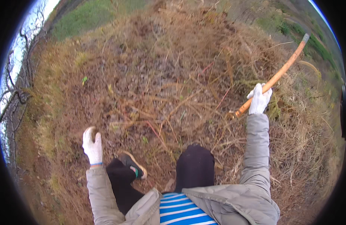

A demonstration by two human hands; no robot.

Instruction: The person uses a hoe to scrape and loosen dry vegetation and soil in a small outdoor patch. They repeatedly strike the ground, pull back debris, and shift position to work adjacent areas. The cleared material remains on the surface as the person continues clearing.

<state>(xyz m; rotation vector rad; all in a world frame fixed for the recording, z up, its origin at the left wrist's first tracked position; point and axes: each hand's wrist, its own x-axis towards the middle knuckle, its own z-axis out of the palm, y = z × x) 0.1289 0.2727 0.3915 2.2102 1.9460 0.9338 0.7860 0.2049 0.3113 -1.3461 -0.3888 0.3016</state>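
Note:
My right hand (260,98), in a white knitted glove, grips a long orange-brown wooden tool handle (285,67) near its lower end. The handle slants up and away to the right, and its far tip is grey. No blade or head can be made out on it. Out to the left, my left hand (92,144) hangs above the ground in a matching white glove. Its thumb stands apart from the curled fingers, and nothing shows between them. Dry stalks and leaf litter (161,92) cover the ground before me.
Bare, twisted branches (17,95) rise at the left edge. A tangled heap of dry grass (296,132) lies on the right. My left shoe (133,164) and my dark-clad knee (195,168) are close below. Green growth (85,18) shows beyond the brown ground.

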